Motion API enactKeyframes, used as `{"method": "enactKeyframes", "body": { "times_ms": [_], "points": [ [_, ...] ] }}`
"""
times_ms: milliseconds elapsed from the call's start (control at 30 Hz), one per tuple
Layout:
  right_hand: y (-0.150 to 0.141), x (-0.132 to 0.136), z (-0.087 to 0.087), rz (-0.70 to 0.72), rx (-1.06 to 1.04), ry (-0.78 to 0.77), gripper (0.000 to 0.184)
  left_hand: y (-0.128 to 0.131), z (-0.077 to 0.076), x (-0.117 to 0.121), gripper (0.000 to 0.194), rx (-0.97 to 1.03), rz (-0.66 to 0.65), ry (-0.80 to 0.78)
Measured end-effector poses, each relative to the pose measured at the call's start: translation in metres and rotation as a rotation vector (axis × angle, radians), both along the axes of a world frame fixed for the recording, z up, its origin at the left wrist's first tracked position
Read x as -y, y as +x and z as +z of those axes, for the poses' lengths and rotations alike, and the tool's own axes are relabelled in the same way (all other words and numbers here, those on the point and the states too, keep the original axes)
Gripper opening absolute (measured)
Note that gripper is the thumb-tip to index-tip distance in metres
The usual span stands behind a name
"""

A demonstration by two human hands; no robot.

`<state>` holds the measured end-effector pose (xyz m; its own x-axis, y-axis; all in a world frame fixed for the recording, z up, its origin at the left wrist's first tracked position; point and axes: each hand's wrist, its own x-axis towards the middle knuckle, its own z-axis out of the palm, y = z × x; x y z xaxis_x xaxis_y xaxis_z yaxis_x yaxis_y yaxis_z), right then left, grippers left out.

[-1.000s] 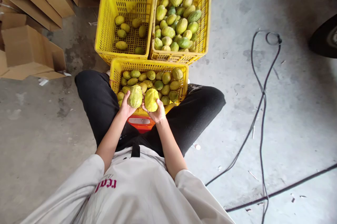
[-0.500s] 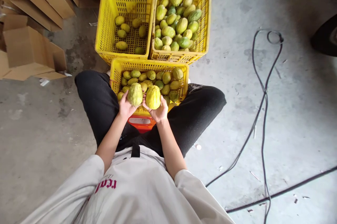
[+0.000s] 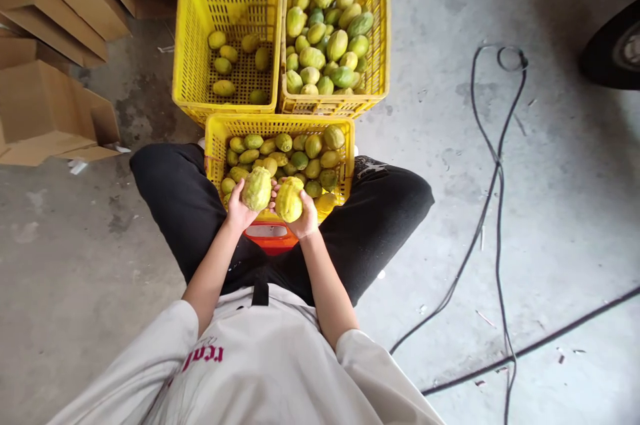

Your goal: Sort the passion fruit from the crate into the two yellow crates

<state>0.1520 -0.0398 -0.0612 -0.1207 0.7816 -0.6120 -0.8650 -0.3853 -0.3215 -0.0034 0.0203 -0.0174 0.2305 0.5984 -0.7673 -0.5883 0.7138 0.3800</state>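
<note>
The left hand (image 3: 241, 213) cupped a knobbly, yellow-green oval fruit (image 3: 257, 189), gripping it from below and from the left. Just to its right, the right hand (image 3: 305, 220) grasped a ribbed, bright yellow oval fruit (image 3: 289, 199). Both were over the near side of a low yellow slatted plastic crate (image 3: 280, 124) of smaller green-and-yellow oval fruits (image 3: 299, 160). Beyond stood two deeper yellow lattice plastic crates: the far left one (image 3: 193, 32) held few fruits, the far right one (image 3: 379, 58) many.
</note>
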Motion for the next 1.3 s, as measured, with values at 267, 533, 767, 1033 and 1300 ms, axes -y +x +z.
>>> {"method": "enactKeyframes", "body": {
  "times_ms": [267, 533, 767, 1033, 1300],
  "points": [
    [0.002, -0.002, 0.018, -0.086, -0.02, -0.031, 0.056, 0.0, 0.008, -0.002, 0.064, -0.038, 0.036, -0.017],
    [0.009, 0.006, 0.01, -0.129, -0.036, -0.088, 0.043, 0.001, 0.002, 0.0, 0.068, 0.042, -0.064, 0.014],
    [0.047, -0.025, 0.034, 0.079, -0.004, -0.109, 0.033, 0.011, 0.011, -0.009, 0.073, 0.087, -0.061, -0.032],
    [0.086, -0.106, 0.069, 0.308, -0.078, 0.065, 0.038, 0.009, 0.045, -0.076, 0.068, 0.076, -0.02, 0.051],
    [0.095, -0.17, 0.072, 0.388, 0.028, 0.162, 0.037, 0.025, 0.043, -0.143, 0.067, 0.146, -0.166, 0.139]
  ]
}}
